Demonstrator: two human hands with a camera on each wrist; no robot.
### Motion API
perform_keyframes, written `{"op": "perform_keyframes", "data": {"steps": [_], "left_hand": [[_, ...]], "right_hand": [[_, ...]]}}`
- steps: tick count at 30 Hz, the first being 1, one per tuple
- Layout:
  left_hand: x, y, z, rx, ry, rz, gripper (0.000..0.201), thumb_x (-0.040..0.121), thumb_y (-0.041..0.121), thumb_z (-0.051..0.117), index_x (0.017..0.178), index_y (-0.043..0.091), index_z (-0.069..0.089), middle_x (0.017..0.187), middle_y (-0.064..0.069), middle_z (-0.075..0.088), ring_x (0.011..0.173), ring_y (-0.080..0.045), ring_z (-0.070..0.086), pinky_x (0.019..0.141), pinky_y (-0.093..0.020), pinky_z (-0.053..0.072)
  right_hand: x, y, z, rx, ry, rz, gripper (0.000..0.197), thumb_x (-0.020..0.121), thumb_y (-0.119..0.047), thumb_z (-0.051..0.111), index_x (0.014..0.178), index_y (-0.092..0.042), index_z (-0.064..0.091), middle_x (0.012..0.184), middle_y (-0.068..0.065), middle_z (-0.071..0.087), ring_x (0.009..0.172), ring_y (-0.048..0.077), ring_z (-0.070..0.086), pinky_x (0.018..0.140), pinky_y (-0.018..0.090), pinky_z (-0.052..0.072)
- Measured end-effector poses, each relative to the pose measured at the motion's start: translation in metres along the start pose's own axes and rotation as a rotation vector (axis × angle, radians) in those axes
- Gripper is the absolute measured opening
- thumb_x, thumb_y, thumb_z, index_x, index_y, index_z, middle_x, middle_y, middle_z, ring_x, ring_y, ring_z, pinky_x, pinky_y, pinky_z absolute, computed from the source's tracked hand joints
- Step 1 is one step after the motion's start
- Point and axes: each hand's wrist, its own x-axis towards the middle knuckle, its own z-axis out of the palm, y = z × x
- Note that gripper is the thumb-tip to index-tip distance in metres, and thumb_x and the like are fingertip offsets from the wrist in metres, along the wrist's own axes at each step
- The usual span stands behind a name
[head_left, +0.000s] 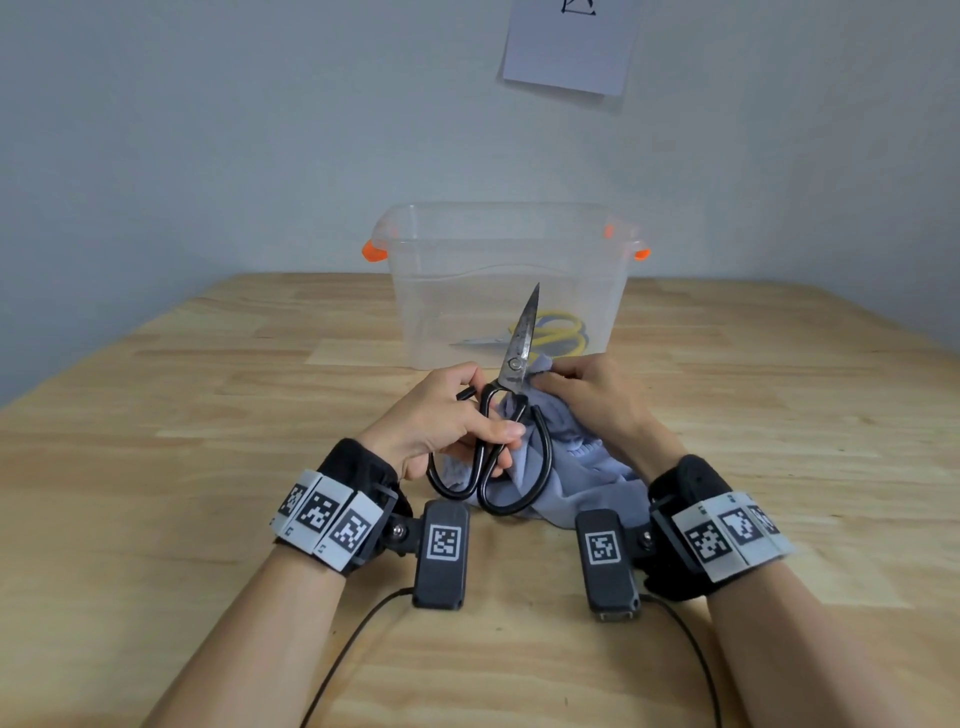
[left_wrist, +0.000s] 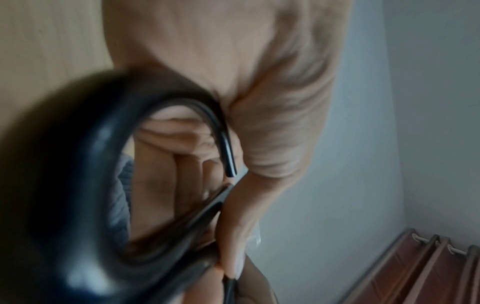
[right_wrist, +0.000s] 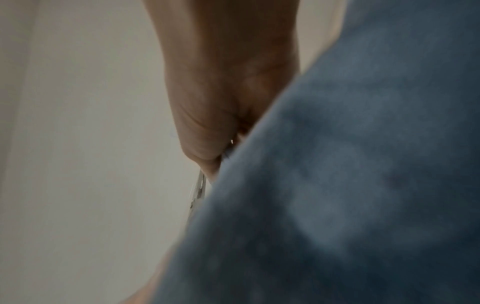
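Note:
My left hand (head_left: 457, 415) grips the black handles of a pair of scissors (head_left: 514, 364), whose closed steel blades point up and away. In the left wrist view a blurred black handle loop (left_wrist: 78, 144) fills the left side, with my left fingers (left_wrist: 272, 127) curled around it. My right hand (head_left: 592, 389) holds a grey-blue cloth (head_left: 571, 457) bunched against the scissors near the pivot. The right wrist view shows that cloth (right_wrist: 337, 185) close up, my right fingers (right_wrist: 207, 123) pinching it, and a sliver of the blade (right_wrist: 200, 185).
A clear plastic bin (head_left: 504, 280) with orange latches (head_left: 374, 252) stands behind my hands on the wooden table (head_left: 156, 415). Inside it lie a second pair of scissors with yellow handles (head_left: 558, 332). A sheet of paper (head_left: 571, 47) hangs on the wall.

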Motion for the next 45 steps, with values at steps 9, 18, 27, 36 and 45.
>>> {"op": "perform_keyframes", "data": {"steps": [9,18,27,36,45], "left_hand": [[0.002,-0.001,0.001,-0.002,-0.001,-0.01,0.037,0.079,-0.009,0.073,0.08,0.01,0.041,0.07,-0.022,0.067,0.052,-0.028,0.065,0.053,-0.038,0.059],[0.003,0.0,0.0,-0.013,0.013,-0.01,0.038,0.08,-0.01,0.072,0.079,0.01,0.04,0.071,-0.023,0.066,0.051,-0.028,0.065,0.05,-0.036,0.057],[0.001,-0.001,0.001,-0.007,-0.018,-0.009,0.038,0.08,-0.01,0.072,0.08,0.011,0.04,0.068,-0.02,0.065,0.051,-0.028,0.064,0.051,-0.037,0.058],[-0.001,0.0,0.001,0.013,-0.048,0.003,0.039,0.08,-0.01,0.072,0.082,0.011,0.039,0.068,-0.02,0.065,0.051,-0.026,0.065,0.047,-0.033,0.055],[-0.001,-0.001,0.001,0.067,-0.093,0.03,0.037,0.083,-0.011,0.068,0.089,0.01,0.039,0.064,-0.019,0.061,0.052,-0.027,0.063,0.046,-0.033,0.053]], "right_hand": [[0.004,-0.002,0.002,0.22,-0.009,0.095,0.015,0.082,-0.002,0.072,0.075,-0.01,0.062,0.072,0.008,0.068,0.069,0.02,0.066,0.069,0.032,0.054],[0.004,-0.004,-0.009,0.686,-0.197,0.177,0.017,0.086,0.0,0.056,0.098,-0.004,0.068,0.088,0.013,0.068,0.078,0.019,0.068,0.072,0.025,0.054],[0.006,0.007,-0.001,0.333,-0.025,0.011,0.019,0.084,0.001,0.072,0.092,-0.011,0.06,0.076,0.003,0.065,0.066,0.007,0.063,0.065,0.019,0.052],[0.001,0.007,0.001,0.361,-0.205,0.011,0.04,0.076,-0.024,0.074,0.108,-0.003,0.062,0.092,0.013,0.075,0.08,0.021,0.072,0.072,0.028,0.057],[0.003,0.006,0.004,0.032,0.003,-0.117,0.056,0.091,-0.026,0.07,0.061,0.016,0.047,0.047,-0.005,0.026,0.044,0.006,0.021,0.043,0.016,0.02]]}}
